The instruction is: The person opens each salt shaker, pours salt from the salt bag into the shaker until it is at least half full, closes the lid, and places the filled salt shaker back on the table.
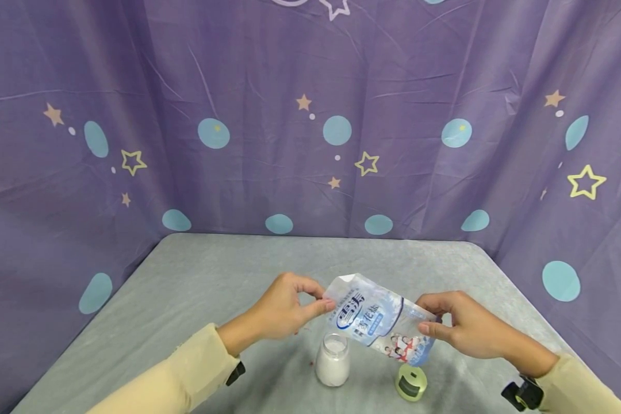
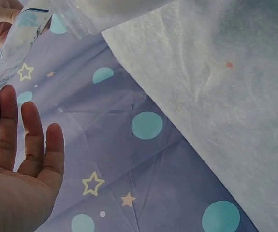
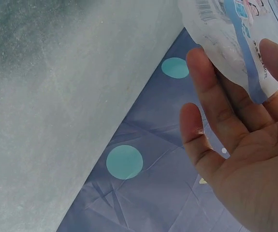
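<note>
A purple fabric backdrop (image 1: 269, 69) spans the rear and both sides of the work area. Its surface shows creases and vertical folds. Printed pattern: pale blue ovals (image 1: 337, 130), solid peach stars (image 1: 303, 102), yellow outlined stars (image 1: 367, 164) and small white dots (image 1: 312, 117). The grey table (image 1: 238, 259) has rounded far corners. Lighting is soft.

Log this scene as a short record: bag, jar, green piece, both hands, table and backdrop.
bag: printed, blue and white, tilted
jar: clear, upright, white contents
green piece: round, right of the jar
left hand: pinches the bag's higher end
right hand: pinches its lower end
table: grey
backdrop: purple, patterned
</note>
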`<action>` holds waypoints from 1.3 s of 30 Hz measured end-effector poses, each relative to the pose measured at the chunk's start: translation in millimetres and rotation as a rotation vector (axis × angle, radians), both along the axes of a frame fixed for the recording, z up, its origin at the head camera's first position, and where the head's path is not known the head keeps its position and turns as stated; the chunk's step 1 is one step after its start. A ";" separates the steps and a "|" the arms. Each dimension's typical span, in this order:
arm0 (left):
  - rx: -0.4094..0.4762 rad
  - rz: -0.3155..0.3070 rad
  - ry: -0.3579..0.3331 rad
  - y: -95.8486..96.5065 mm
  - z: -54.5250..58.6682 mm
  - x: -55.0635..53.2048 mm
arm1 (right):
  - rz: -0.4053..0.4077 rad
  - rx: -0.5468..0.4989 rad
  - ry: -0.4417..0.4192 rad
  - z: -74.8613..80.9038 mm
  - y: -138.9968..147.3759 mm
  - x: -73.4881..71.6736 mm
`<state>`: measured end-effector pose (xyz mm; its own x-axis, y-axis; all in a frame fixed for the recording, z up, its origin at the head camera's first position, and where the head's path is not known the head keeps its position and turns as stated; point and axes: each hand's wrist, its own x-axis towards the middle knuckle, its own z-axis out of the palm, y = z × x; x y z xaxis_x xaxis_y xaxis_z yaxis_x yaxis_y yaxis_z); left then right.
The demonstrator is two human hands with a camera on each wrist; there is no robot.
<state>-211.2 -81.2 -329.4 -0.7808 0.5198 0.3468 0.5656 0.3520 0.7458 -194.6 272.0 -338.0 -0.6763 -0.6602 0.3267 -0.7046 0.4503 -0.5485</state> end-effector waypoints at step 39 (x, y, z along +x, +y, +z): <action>-0.010 0.008 0.262 18.4 25.5 -10.1 | -0.125 0.050 0.085 -19.9 -17.0 -4.4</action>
